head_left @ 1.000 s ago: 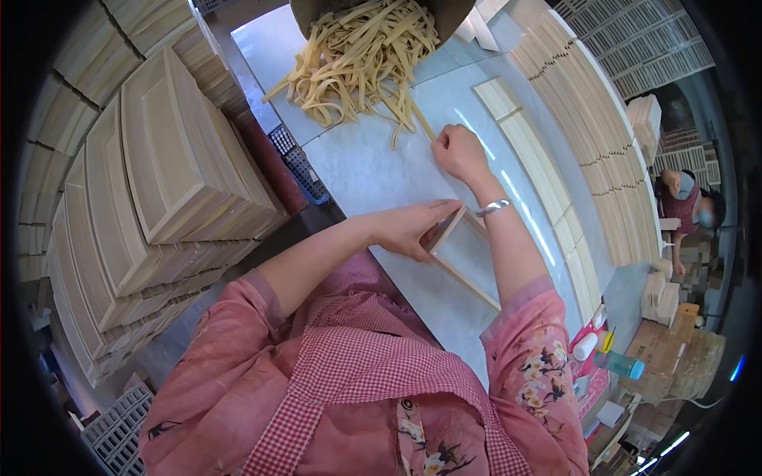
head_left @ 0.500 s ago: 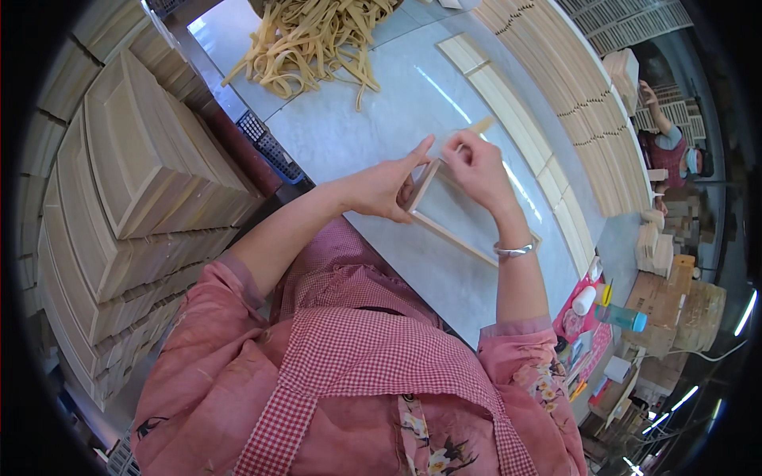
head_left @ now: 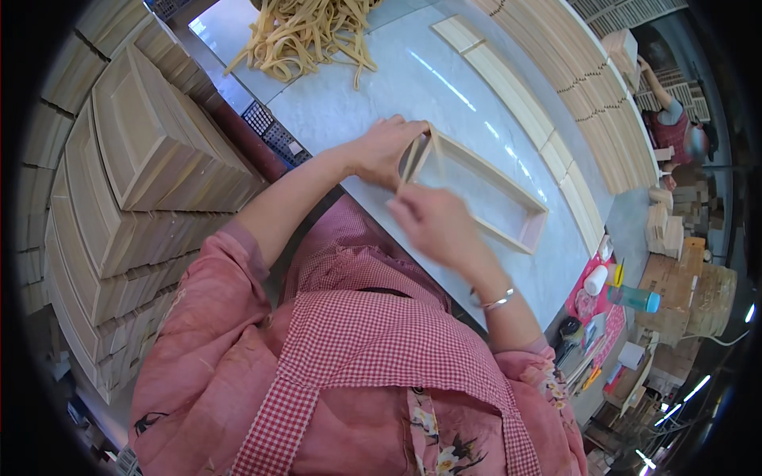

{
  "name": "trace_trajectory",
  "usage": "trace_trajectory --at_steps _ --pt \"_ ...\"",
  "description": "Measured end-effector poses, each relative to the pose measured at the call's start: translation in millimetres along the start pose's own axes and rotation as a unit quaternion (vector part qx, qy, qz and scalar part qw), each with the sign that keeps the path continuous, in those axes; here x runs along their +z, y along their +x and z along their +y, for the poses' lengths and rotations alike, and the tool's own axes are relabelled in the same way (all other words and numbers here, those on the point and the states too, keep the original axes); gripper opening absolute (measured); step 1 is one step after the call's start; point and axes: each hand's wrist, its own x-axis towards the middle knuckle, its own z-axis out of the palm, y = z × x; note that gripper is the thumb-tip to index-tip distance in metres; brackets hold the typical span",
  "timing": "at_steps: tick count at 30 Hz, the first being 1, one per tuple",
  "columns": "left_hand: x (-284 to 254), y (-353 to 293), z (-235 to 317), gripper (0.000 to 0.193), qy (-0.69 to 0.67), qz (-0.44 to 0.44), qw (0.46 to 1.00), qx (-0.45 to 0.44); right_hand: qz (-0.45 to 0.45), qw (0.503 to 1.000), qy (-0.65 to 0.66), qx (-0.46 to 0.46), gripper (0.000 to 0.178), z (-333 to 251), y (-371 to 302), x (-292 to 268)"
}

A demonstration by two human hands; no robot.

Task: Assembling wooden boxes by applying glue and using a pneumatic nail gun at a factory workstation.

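Right hand [head_left: 435, 226] swung bodyward, apparently pulling a band [head_left: 438, 153].

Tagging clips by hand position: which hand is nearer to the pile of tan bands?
Left. The left hand, on the wooden frame, is below the pile of tan bands in the picture; the right hand, blurred, is lower and farther off.

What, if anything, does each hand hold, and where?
Left hand: pale rectangular wooden frame, by its left end. Right hand: blurred; its hold can't be told.
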Motion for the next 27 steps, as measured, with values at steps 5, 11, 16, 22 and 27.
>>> trace_trajectory --at_steps 5,11,16,22,27 --pt "-12 12 13 0.099 -0.002 -0.045 0.999 -0.023 0.196 0.974 0.094 -0.071 0.014 47 -47 54" --pt "-12 2 14 0.099 -0.018 -0.028 0.999 -0.028 0.369 0.919 0.037 0.134 0.022 141 -150 29" --pt "-12 4 11 0.104 -0.013 -0.047 0.998 -0.044 0.344 0.913 0.077 0.204 0.046 198 -158 -2" --pt "-11 5 12 0.106 -0.009 -0.059 0.997 -0.054 0.172 0.955 0.179 0.163 0.048 247 -122 -14" --pt "-15 7 21 0.108 -0.003 -0.077 0.995 -0.071 0.447 0.858 0.126 0.22 0.038 253 -122 5"
